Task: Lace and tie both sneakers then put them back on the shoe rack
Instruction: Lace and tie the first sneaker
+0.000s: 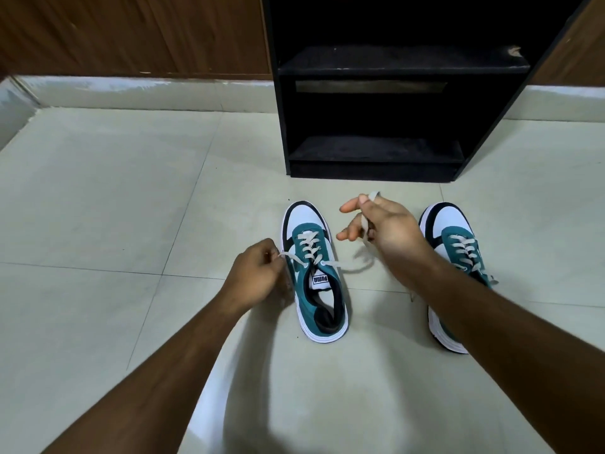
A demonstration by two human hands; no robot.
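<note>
Two teal, white and black sneakers stand on the tiled floor, toes pointing away from me. The left sneaker sits in the middle, laced up to the top eyelets, with both pale lace ends pulled out sideways. My left hand pinches the left lace end beside the shoe. My right hand holds the right lace end raised, the lace running through its fingers. The right sneaker stands further right, laced, partly hidden behind my right forearm. The black shoe rack stands just beyond the shoes.
The rack has two open black shelves with nothing on them. A wood-panelled wall with a pale skirting runs behind it. Pale floor tiles stretch to the left and in front of the shoes.
</note>
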